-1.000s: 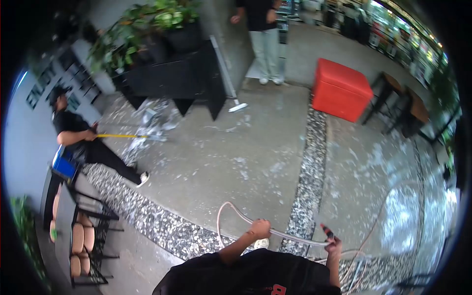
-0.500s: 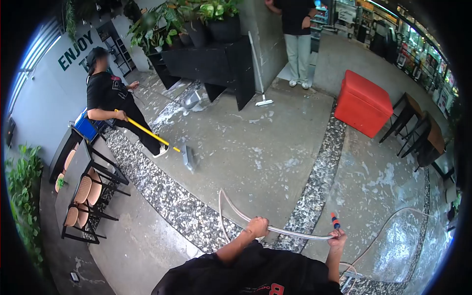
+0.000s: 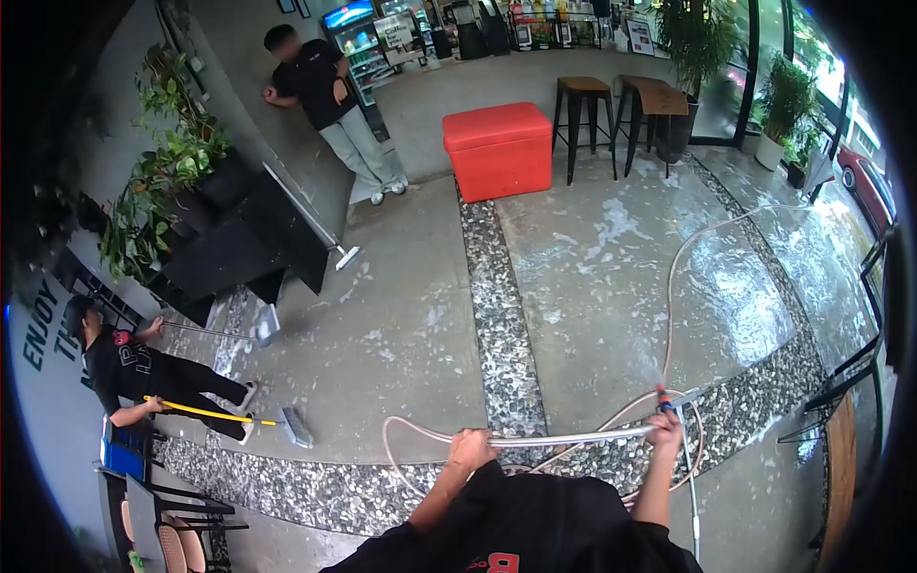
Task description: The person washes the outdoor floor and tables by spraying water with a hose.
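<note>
Over the wet floor [image 3: 602, 329], the hose [image 3: 573, 438] runs in front of the person's body from one hand to the other. The left hand [image 3: 470, 449] has its fingers closed round it. The right hand [image 3: 666, 430] has its fingers wrapped round the hose near the nozzle [image 3: 664, 399], which points away from the body. I can't tell if any water is coming out.

More hose lies in a loop [image 3: 702, 441] on the stones [image 3: 764, 406], close to the person. A foot could get caught in it, and the person could trip. A pole [image 3: 692, 487] lies by the loop, so a pull could snag the hose or drag the pole along. The bend beside the left hand could fold tight and stop the water. If the grip got wet and slippery, the nozzle could slip or swing and spray the wrong way.

The floor has foam and shiny wet spots, so shoes could slide. The co-worker [image 3: 134, 368] with the yellow-handled broom [image 3: 296, 428] and the dustpan [image 3: 267, 326] could get splashed, and so could the person by the wall [image 3: 325, 91].
</note>
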`<state>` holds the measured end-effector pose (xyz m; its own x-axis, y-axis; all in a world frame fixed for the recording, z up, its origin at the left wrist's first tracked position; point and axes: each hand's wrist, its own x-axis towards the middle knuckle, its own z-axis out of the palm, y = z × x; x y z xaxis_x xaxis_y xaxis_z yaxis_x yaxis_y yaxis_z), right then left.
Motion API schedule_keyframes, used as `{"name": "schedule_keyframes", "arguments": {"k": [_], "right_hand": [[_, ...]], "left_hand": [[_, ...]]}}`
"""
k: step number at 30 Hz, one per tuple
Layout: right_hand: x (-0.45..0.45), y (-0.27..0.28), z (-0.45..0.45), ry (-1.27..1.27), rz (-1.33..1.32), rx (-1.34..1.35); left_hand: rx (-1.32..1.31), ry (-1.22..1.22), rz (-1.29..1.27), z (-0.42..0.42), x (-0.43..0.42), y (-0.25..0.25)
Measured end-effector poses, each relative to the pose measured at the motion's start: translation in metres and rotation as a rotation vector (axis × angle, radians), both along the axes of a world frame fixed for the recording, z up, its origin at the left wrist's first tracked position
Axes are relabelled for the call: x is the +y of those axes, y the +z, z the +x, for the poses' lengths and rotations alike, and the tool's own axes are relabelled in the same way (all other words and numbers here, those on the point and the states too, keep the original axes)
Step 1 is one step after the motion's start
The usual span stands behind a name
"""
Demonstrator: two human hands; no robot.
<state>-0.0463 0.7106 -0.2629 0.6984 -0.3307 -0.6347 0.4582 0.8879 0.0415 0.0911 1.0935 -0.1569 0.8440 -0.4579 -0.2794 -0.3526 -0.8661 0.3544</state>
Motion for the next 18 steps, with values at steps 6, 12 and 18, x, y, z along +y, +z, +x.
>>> {"name": "schedule_keyframes", "arguments": {"k": [6,12,18], "right_hand": [[-0.044,0.063,-0.128,-0.252,-0.260,0.370],[-0.078,0.034,-0.270,-0.625,-0.391,0.427],[-0.035,-0.025,-0.325,-0.441,-0.904,1.289]], "left_hand": [[-0.053,-0.083,-0.059,-0.005,-0.009,-0.048],[0.011,-0.281,-0.065,-0.001,-0.016,-0.041],[0.029,-0.320,-0.100,0.030,-0.018,-0.054]]}}
